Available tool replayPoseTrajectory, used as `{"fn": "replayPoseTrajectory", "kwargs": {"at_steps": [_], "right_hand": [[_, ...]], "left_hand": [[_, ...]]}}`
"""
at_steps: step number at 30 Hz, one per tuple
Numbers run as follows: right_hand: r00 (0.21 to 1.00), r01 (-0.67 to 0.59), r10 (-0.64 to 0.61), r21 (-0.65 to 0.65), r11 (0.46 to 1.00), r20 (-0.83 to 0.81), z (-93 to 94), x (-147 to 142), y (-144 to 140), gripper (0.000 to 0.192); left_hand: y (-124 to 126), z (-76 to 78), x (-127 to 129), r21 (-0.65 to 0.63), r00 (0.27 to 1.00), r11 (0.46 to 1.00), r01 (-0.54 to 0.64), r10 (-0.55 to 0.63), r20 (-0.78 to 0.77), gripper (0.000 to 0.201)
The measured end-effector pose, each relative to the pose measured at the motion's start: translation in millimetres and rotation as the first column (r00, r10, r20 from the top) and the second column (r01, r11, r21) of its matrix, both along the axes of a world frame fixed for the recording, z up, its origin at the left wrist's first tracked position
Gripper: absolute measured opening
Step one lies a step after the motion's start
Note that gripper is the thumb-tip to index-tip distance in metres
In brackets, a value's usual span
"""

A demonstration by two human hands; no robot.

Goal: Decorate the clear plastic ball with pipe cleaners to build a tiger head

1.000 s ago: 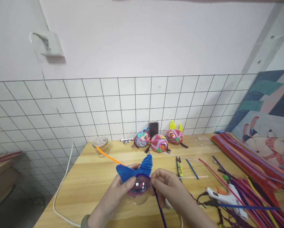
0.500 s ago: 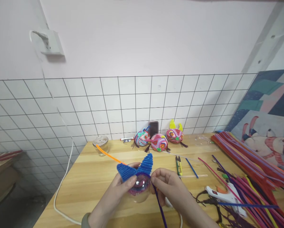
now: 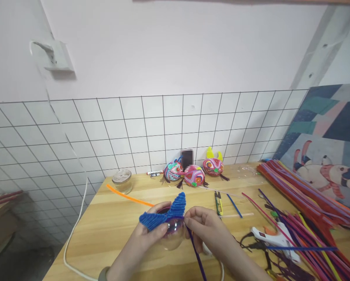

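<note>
My left hand [image 3: 151, 234] is wrapped round a clear plastic ball [image 3: 172, 239] with blue pipe-cleaner ears [image 3: 177, 206] standing on top. An orange pipe cleaner [image 3: 128, 198] sticks out to the left behind that hand. At the ball's right side, my right hand [image 3: 205, 228] pinches a dark purple pipe cleaner [image 3: 197, 253]. One end of it runs along the base of the ears, while the rest hangs down toward the table's front. The fingers cover part of the ball's left side and back.
Several decorated balls with faces [image 3: 194, 175] stand by the tiled wall. Yellow-handled snips [image 3: 218, 203] lie right of centre. A white glue gun [image 3: 276, 238] rests among loose pipe cleaners, near a large bundle [image 3: 292, 195]. A glass jar [image 3: 122, 181] stands at the back left.
The ball and its ears have tilted to the left in my left hand, and the orange pipe cleaner has swung left with them. My right hand keeps its pinch beside the ball.
</note>
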State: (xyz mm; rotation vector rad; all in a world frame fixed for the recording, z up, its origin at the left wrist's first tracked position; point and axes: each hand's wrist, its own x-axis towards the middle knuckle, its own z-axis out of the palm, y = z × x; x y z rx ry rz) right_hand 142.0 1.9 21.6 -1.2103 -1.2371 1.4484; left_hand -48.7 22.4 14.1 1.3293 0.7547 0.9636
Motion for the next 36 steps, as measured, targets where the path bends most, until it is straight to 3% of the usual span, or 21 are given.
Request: {"fn": "replayPoseTrajectory", "kwargs": {"at_steps": [10, 16, 27, 36], "right_hand": [[0.997, 0.006, -0.009, -0.052, 0.999, -0.071, 2.9, 1.0, 2.3, 0.027], [0.995, 0.022, -0.029, -0.077, 0.997, -0.096, 0.4, 1.4, 4.4, 0.031], [0.988, 0.007, -0.027, -0.130, 0.992, -0.154, -5.2, 2.5, 11.7, 0.036], [0.956, -0.032, -0.029, -0.201, 0.979, -0.292, 1.3, 7.5, 6.5, 0.033]], "left_hand": [[-0.4, -0.4, -1.3, 0.259, 0.987, 0.966, -0.003, 0.045, -0.153, 0.045], [-5.2, 1.5, 2.0, 0.442, 0.949, 0.897, -0.032, 0.166, -0.268, 0.039], [-2.0, -13.3, 5.6, 0.628, 0.874, 0.777, 0.053, 0.267, -0.405, 0.049], [-1.8, -10.6, 7.2, 0.693, 0.856, 0.720, 0.043, 0.331, -0.397, 0.046]]}}
